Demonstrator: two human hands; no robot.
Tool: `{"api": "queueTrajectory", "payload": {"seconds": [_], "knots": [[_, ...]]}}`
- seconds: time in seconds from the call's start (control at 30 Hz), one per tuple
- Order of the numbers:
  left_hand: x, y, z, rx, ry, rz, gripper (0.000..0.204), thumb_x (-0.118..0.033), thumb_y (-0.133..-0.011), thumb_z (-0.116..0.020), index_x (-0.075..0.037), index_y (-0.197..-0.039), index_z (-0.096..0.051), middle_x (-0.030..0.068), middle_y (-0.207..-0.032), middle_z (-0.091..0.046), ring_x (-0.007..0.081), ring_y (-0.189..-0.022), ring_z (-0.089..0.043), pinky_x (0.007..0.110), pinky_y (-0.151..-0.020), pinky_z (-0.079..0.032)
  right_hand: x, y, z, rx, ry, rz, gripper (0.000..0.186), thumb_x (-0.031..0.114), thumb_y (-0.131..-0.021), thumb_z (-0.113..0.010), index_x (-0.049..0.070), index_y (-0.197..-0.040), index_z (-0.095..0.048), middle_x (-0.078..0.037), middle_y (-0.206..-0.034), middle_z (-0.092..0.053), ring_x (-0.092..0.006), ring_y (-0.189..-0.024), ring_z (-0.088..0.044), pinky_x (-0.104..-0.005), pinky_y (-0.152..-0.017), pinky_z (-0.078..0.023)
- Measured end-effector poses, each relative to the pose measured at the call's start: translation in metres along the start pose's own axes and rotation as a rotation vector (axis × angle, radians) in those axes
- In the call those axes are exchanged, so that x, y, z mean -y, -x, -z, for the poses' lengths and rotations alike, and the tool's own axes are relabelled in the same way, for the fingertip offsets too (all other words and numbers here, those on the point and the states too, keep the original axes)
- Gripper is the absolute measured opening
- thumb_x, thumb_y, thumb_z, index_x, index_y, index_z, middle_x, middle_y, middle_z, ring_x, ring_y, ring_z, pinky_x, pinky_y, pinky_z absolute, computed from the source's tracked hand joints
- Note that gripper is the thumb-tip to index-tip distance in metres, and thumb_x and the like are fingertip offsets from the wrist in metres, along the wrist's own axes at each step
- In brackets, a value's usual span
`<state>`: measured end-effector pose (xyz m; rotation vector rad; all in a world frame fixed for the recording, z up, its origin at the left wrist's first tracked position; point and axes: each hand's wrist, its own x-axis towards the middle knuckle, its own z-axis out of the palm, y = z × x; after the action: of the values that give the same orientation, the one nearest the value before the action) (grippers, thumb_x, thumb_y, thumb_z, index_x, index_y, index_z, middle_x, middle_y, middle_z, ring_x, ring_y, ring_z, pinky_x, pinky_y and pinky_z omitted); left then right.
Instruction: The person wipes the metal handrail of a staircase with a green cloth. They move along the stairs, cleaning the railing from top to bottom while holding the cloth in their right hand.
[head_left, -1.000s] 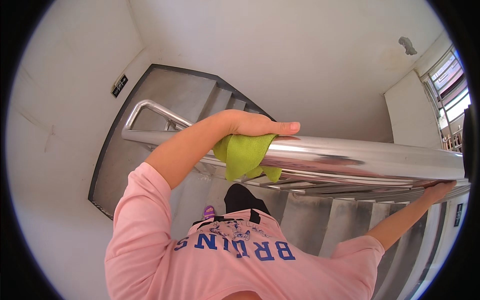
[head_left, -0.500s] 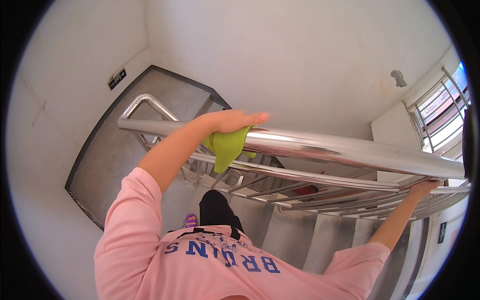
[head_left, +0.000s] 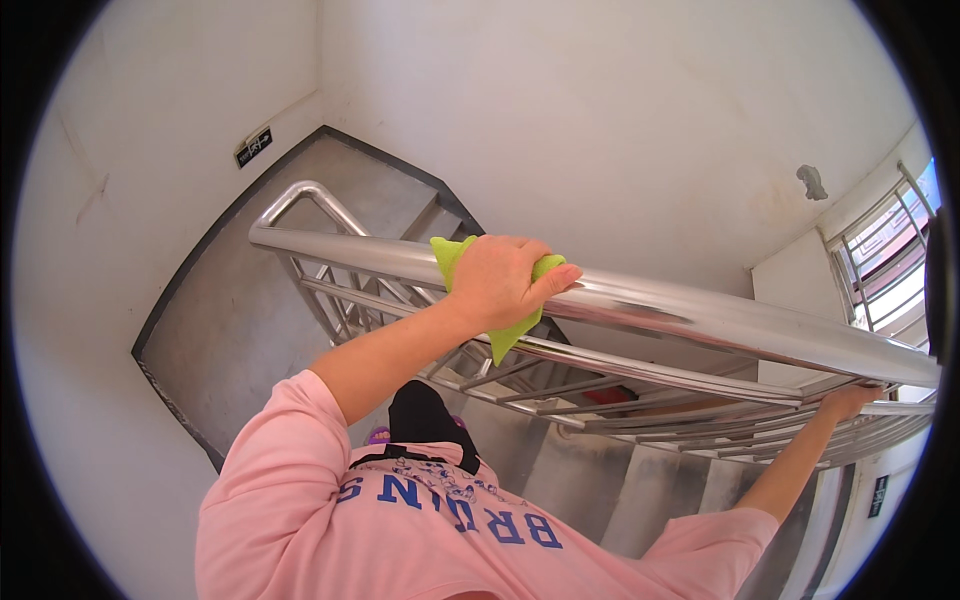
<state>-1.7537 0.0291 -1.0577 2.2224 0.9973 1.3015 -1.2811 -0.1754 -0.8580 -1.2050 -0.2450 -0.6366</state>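
Note:
My left hand (head_left: 500,280) is closed on a lime-green cloth (head_left: 510,335) draped over the thick steel top handrail (head_left: 680,310), its fingers over the rail and thumb along the near side. Further right, my right hand (head_left: 845,402) grips the railing under the top rail, near a thinner steel bar (head_left: 650,368); its fingertips are partly hidden. My pink T-shirt, dark trousers (head_left: 420,410) and purple sandals show at the lower middle.
Concrete stairs (head_left: 560,470) descend beside me. At left the railing turns above a grey landing (head_left: 210,310) with a dark skirting. White walls (head_left: 560,120) surround the stairwell, with a small dark sign (head_left: 253,147) at left and a barred window (head_left: 890,260) at right.
My left hand has shifted slightly down on the rail, and its fingers now curl over the cloth, which is bunched under them. My right hand still holds the railing.

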Motion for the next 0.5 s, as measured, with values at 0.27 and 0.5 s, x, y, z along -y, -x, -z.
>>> {"api": "queueTrajectory", "payload": {"seconds": [0.27,0.5], "knots": [[0.029,0.013,0.009,-0.112,0.031,-0.171,0.039,-0.043,-0.085,-0.055,-0.006,-0.088,-0.065,0.0115,-0.073,-0.063,0.0324,-0.071,-0.06,0.042,-0.062,-0.045,0.009,0.008,-0.001,0.084,0.053,0.024,0.064,0.053,-0.092,-0.028,0.003,-0.126,-0.051,-0.014,-0.124,-0.055,-0.0283,-0.114,-0.052,-0.0358,-0.097,-0.04],[0.082,0.032,0.035,-0.049,0.014,0.023,0.041,-0.04,-0.091,-0.044,-0.008,-0.072,-0.062,0.0111,-0.07,-0.061,0.0335,-0.067,-0.057,0.042,-0.065,-0.044,0.007,0.004,0.002,0.102,0.036,0.019,0.071,0.055,-0.092,-0.028,-0.002,-0.131,-0.046,-0.016,-0.13,-0.05,-0.0291,-0.118,-0.049,-0.0342,-0.102,-0.035]]}}
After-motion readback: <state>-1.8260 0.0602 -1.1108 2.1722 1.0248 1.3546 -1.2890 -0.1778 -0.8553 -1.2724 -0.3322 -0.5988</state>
